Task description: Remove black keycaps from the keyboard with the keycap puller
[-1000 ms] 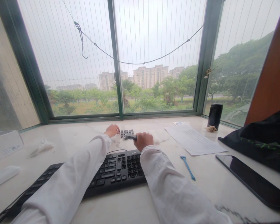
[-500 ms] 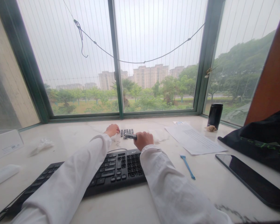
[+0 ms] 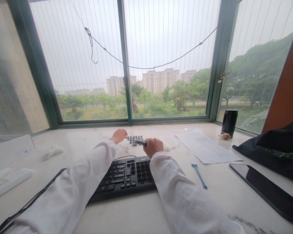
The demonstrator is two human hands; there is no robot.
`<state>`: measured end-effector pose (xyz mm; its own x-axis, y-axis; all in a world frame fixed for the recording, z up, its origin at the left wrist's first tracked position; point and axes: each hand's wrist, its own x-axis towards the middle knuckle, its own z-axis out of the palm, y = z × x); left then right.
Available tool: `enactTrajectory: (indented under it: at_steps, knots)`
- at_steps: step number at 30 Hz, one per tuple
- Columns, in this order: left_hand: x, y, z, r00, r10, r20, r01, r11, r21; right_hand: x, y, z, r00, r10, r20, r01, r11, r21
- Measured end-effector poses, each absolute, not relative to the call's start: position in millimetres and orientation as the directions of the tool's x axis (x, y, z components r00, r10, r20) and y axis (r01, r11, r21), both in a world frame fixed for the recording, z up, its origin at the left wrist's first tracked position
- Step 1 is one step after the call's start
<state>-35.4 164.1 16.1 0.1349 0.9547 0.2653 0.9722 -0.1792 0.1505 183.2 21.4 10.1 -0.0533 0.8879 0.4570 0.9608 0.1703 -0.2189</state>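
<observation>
Both my arms in white sleeves reach over a black keyboard point(image 3: 122, 177) to the far side of the marble counter point(image 3: 141, 214). My right hand point(image 3: 153, 146) is closed round a small dark tool point(image 3: 139, 142) whose tip rests on a cluster of loose dark keycaps point(image 3: 134, 139). My left hand point(image 3: 118, 135) sits at the left edge of that cluster, fingers curled in a pinch; what they hold is too small to see.
A printed sheet point(image 3: 207, 148), a blue plastic puller point(image 3: 199, 175), a black tablet point(image 3: 268, 191), a black bag point(image 3: 278, 146) and a black cup point(image 3: 229, 123) lie to the right. White boxes point(image 3: 9, 151) and crumpled tissue point(image 3: 52, 152) sit left. Windows close the back.
The view has shifted slightly left and down. Both hands stay at the keycaps with almost no movement.
</observation>
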Motion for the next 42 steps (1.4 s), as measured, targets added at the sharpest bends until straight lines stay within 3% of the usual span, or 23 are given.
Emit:
enactTrajectory:
  at_steps: [3, 6, 8, 11, 14, 17, 22, 29, 34, 38, 42]
  knots:
    - [-29.0, 141.8, 29.2, 0.181, 0.933, 0.311, 0.961, -0.235, 0.143, 184.0, 23.4, 9.3, 0.014, 0.879, 0.476, 0.927, 0.167, -0.336]
    - [-19.3, 111.5, 40.1, 0.244, 0.904, 0.351, 0.942, -0.307, 0.137, 184.5, 28.8, 6.9, 0.102, 0.872, 0.478, 0.800, 0.214, -0.561]
    - [-13.1, 88.2, 44.7, 0.280, 0.886, 0.370, 0.927, -0.349, 0.136, 183.3, 32.8, 6.5, 0.173, 0.877, 0.448, 0.599, 0.267, -0.755]
    - [-6.4, 53.1, 45.4, 0.384, 0.832, 0.400, 0.864, -0.477, 0.163, 177.8, 36.0, 9.9, 0.232, 0.919, 0.318, 0.060, 0.312, -0.948]
    - [-2.9, 24.2, 37.3, 0.451, 0.763, 0.462, 0.769, -0.595, 0.232, 169.9, 33.6, 16.4, 0.144, 0.942, 0.304, -0.430, 0.336, -0.838]
    - [-1.3, 7.1, 24.2, 0.451, 0.716, 0.533, 0.683, -0.661, 0.310, 162.4, 27.6, 20.6, 0.052, 0.929, 0.366, -0.619, 0.317, -0.718]
    - [-1.9, -0.2, 11.0, 0.390, 0.733, 0.558, 0.658, -0.646, 0.388, 154.7, 21.6, 18.6, -0.021, 0.916, 0.400, -0.636, 0.297, -0.713]
    - [-7.6, -6.0, 16.3, 0.469, 0.682, 0.562, 0.676, -0.686, 0.269, 151.6, 17.1, 17.9, -0.039, 0.943, 0.329, -0.645, 0.228, -0.729]
    - [-26.9, -5.2, 32.3, 0.576, 0.701, 0.420, 0.675, -0.698, 0.239, 144.7, 5.5, 21.1, -0.049, 0.982, 0.182, -0.606, 0.116, -0.787]
    - [-42.8, -4.3, 42.3, 0.681, 0.687, 0.254, 0.613, -0.724, 0.316, 134.0, -4.9, 19.4, -0.064, 0.992, 0.107, -0.595, 0.048, -0.802]
    - [-44.6, -3.5, 37.8, 0.721, 0.671, 0.176, 0.579, -0.722, 0.379, 121.9, -11.0, 13.1, -0.050, 0.995, 0.089, -0.574, 0.044, -0.818]
